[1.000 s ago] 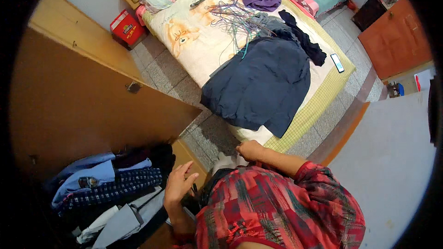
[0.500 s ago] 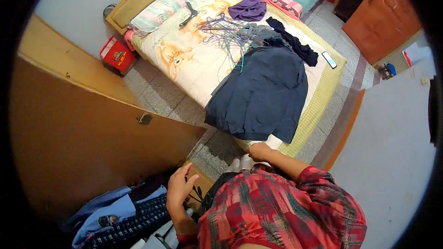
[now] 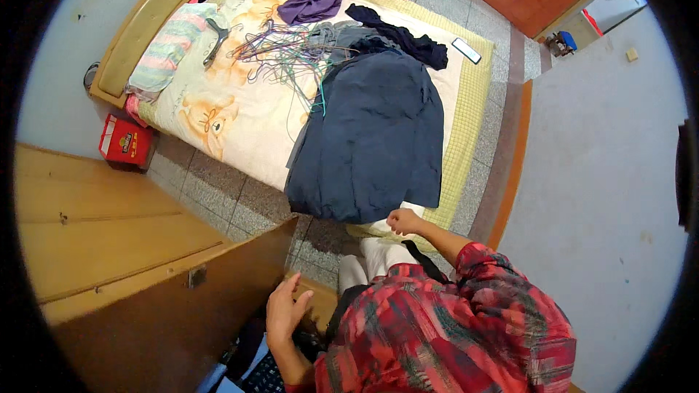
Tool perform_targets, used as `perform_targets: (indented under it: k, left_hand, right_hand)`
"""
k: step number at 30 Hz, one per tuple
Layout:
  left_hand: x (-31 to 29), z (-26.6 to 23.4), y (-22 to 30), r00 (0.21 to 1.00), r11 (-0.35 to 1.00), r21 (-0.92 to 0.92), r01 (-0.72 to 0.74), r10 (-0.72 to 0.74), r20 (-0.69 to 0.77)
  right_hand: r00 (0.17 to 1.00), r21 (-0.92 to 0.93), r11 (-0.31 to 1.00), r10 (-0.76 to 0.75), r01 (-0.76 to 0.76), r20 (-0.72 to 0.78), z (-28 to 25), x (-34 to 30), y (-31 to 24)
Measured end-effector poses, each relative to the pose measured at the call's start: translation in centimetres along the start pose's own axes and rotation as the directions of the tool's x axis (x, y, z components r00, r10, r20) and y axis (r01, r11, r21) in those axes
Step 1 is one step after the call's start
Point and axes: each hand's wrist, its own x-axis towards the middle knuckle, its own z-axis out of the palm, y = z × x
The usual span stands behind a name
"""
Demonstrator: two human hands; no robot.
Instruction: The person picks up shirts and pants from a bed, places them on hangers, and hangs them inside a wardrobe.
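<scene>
My left hand [image 3: 285,309] is open, thumb and fingers apart, beside the edge of a brown wardrobe door [image 3: 156,320]. Below it, folded clothes [image 3: 266,375] show partly in the open wardrobe. My right hand [image 3: 404,222] has its fingers curled in a loose fist at the foot of the bed, just off the hem of a dark navy jacket [image 3: 364,138]; I see nothing in it. The jacket lies spread out on the bed. A tangle of wire hangers [image 3: 280,54] lies beyond it, next to a purple garment [image 3: 311,0].
The bed [image 3: 255,153] has a patterned sheet. A black hanger [image 3: 216,42], a striped pillow [image 3: 171,47], black clothing [image 3: 400,36] and a phone [image 3: 466,51] lie on it. A red box [image 3: 125,142] stands by the headboard. A pale panel [image 3: 597,196] rises at the right.
The view has shifted, so the bed and jacket sit farther left and higher. Less of the wardrobe clothes shows. Both hands keep nearly the same pose.
</scene>
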Motion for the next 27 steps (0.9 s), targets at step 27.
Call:
perform_targets:
  k: [27]
  left_hand:
    - [15.9, 5.1, 5.5, 0.921, 0.964, 0.032, 0.266, -0.264, 0.287]
  right_hand:
    - [0.549, 0.532, 0.840, 0.496, -0.107, -0.672, -30.0, 28.2, 5.0]
